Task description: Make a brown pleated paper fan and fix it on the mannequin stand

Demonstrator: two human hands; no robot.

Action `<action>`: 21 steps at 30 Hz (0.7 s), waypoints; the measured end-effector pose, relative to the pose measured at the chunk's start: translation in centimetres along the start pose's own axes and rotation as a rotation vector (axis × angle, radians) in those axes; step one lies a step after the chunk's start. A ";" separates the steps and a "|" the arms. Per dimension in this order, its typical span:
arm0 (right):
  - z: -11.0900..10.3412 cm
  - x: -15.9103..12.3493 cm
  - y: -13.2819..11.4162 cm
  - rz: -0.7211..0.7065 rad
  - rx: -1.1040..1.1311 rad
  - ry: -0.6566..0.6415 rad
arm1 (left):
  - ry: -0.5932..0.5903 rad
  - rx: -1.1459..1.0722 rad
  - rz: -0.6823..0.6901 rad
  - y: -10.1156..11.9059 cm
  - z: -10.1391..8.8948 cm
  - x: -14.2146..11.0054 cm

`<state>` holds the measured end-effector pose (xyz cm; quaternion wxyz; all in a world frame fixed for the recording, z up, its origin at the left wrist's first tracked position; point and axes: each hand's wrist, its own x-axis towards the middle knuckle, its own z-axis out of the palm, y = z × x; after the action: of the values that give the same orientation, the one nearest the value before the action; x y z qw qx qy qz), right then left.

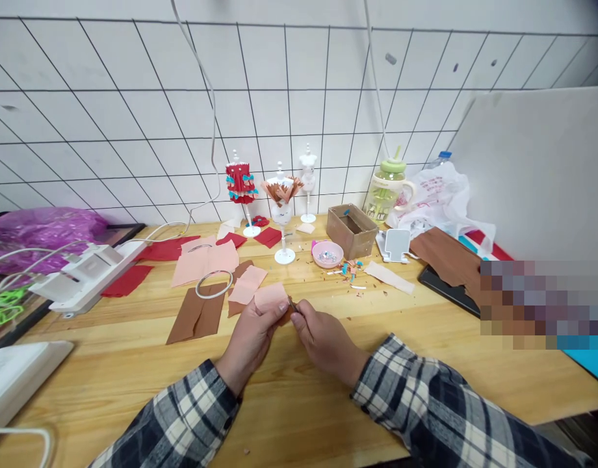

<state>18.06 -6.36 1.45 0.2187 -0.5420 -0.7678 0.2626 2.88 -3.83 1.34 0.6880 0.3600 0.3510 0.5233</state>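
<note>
My left hand (253,337) pinches a pink crepe-paper piece (271,296) between thumb and fingers above the table. Against the paper's right edge, my right hand (325,335) grips a small dark tool (292,304), mostly hidden by the fingers, so its kind is unclear. Left of my hands lie another pink piece (247,286), a folded brown sheet (197,318) and a silver ring (214,296). Behind them stands a small white dress form (282,214) with brown and pink petals around its top. A second dress form (240,182) wears red ruffles with blue bits; a third (307,175) is bare.
A pink bowl (327,254) of shiny bits and a cardboard box (352,231) stand behind my right hand, near colored scraps (351,268). A power strip (91,276) lies left. At right are a phone stand (395,246), a drink bottle (387,192) and brown sheets (448,260).
</note>
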 end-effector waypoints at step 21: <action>-3.4 2.2 4.8 0.117 -0.270 0.086 | 0.182 0.610 0.117 1.7 -3.7 2.4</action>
<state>22.97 -2.38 1.10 0.1606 -0.6210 -0.7531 0.1460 -0.67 -0.68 0.74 0.4829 0.5210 0.5303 0.4628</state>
